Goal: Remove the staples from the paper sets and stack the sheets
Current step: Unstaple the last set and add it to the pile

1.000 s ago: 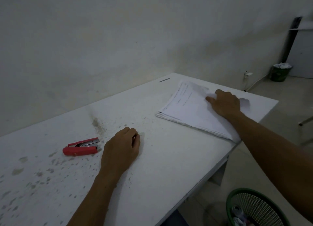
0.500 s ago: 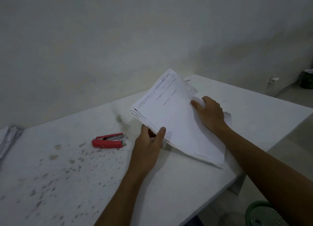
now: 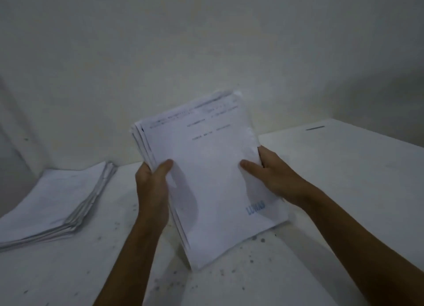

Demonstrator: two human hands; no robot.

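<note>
I see the white table [image 3: 344, 168] with a stack of sheets [image 3: 52, 202] lying at its left end, likely the finished pile. I hold a bundle of papers [image 3: 206, 179] tilted above the table: my left hand [image 3: 151, 186] grips its left edge, my right hand [image 3: 273, 177] its right, probably to carry it across.

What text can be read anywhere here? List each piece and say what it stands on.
"LUNAS": blue stamp near the lower right corner of the top sheet of the held paper bundle; blurred, so this reading is likely, not certain.
Printed lines at the head of that sheet: too blurred to read.
Paper stack on the table: no legible text.
</note>
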